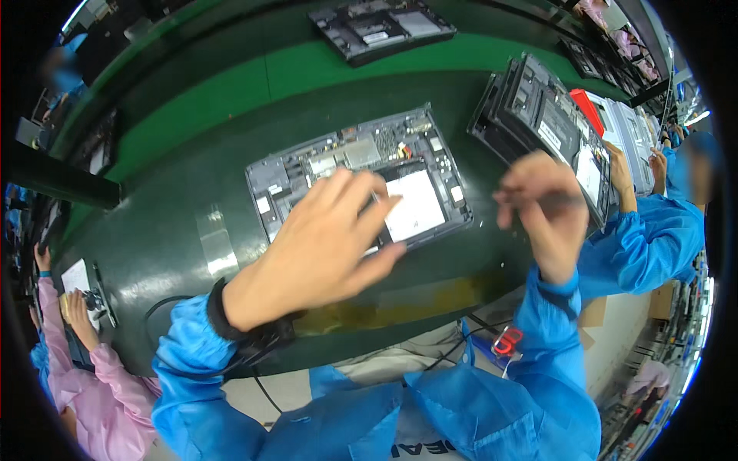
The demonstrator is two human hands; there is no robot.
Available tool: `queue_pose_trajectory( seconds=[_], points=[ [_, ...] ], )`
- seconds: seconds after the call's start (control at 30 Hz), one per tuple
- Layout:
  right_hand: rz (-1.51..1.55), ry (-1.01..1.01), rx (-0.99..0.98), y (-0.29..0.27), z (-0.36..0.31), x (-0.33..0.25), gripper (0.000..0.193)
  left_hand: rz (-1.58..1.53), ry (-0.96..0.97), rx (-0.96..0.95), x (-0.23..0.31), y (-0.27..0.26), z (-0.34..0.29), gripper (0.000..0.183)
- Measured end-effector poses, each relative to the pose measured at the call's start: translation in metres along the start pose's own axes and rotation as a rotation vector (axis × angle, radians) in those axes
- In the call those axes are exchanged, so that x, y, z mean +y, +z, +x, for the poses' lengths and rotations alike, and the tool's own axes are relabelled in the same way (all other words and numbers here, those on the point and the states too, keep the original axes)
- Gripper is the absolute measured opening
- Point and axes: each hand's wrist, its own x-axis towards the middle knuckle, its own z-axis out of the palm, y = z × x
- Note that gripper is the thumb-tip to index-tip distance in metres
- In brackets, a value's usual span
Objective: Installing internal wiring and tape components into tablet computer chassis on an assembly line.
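An opened laptop base point(288, 177) lies on the dark green work surface in front of me, its inner boards and parts bare. A white rectangular panel point(415, 203) fills part of its near right side. My left hand point(323, 234) is over the laptop's near left part, fingers and thumb apart; it covers some of the inside, and whether the fingertips touch is unclear. Off the laptop's right side, my right hand point(550, 211) is raised with its fingers curled toward the thumb. Anything held there is too small or blurred to name.
More opened laptop bases are stacked at the right point(538, 115); another laptop base point(382, 27) lies at the back. Clear tape point(217, 242) sticks to the table at left. Red-handled scissors point(507, 340) are near my right sleeve. Co-workers' hands point(621, 177) are at right, others at left.
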Motion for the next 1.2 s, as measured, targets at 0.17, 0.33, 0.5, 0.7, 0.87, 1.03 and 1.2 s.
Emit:
queue_pose_trajectory(
  seconds=[0.17,0.33,0.5,0.7,0.87,1.03,1.2],
  points=[
    [0.064,0.107,0.006,0.036,0.105,0.067,0.057,0.207,-0.129,0.027,-0.026,0.027,0.029,0.066],
    [0.056,0.133,0.103,0.04,0.107,0.119,0.057,0.06,-0.028,-0.003,-0.027,0.032,0.033,0.062],
    [-0.047,0.184,0.092,0.036,0.101,0.136,0.051,0.156,-0.043,-0.059,-0.031,0.033,0.032,0.059],
    [-0.171,0.166,0.048,0.038,0.101,0.134,0.047,0.181,-0.047,-0.076,-0.034,0.033,0.032,0.058],
    [-0.256,0.083,0.027,0.04,0.098,0.134,0.044,0.178,-0.029,-0.078,-0.034,0.034,0.031,0.057],
    [-0.31,0.013,0.027,0.041,0.099,0.132,0.039,0.212,0.0,-0.1,-0.033,0.033,0.033,0.059],
    [-0.376,-0.045,0.153,0.04,0.099,0.125,0.038,0.262,0.025,-0.129,-0.027,0.03,0.038,0.059]
  ],
)
